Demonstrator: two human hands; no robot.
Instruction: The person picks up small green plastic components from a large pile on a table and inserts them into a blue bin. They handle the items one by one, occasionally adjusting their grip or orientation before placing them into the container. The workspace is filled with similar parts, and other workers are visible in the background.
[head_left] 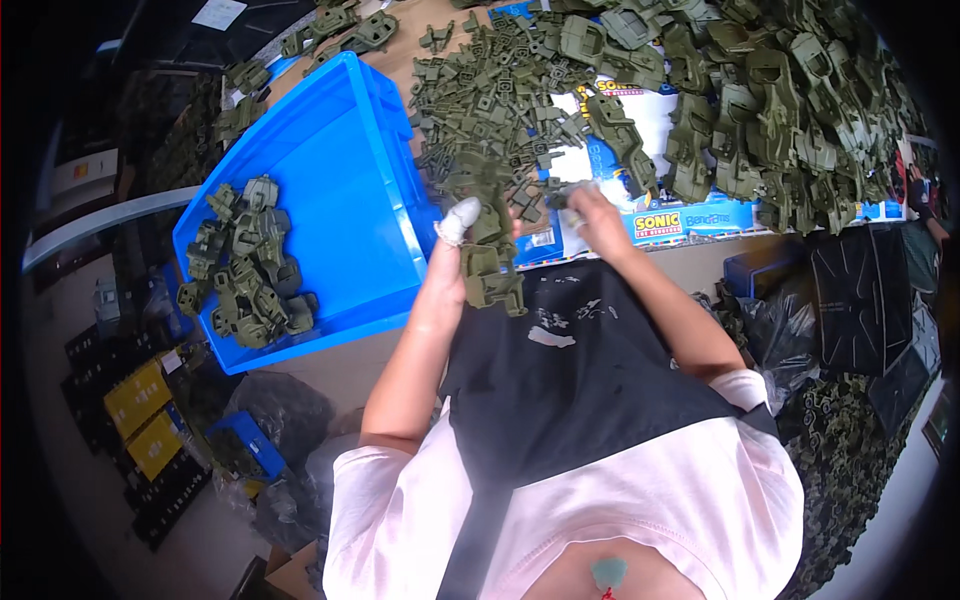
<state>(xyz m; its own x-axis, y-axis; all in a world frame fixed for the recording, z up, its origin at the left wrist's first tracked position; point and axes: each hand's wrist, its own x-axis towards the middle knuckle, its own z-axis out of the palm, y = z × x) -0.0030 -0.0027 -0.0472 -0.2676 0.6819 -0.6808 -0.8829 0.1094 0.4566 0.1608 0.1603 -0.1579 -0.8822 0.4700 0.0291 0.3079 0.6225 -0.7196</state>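
My left hand [448, 272] grips an olive-green plastic toy vehicle body [490, 255], held upright over the near table edge. A white finger cover [460, 220] sits on its thumb. To the right, just above the printed sheet, my right hand [600, 222] has its fingers drawn together. Whatever is between those fingertips is too small and blurred to make out. Beyond both hands lies a heap of small olive-green plastic parts [490, 95]. One larger olive-green body [622, 140] rests on the sheet beyond my right hand.
A blue plastic bin [345, 180] stands at my left, with several assembled olive-green pieces [250, 265] inside. Many larger vehicle bodies [790, 110] are piled at the far right. Below the table's right side are a black crate [860, 295] and plastic bags [780, 330].
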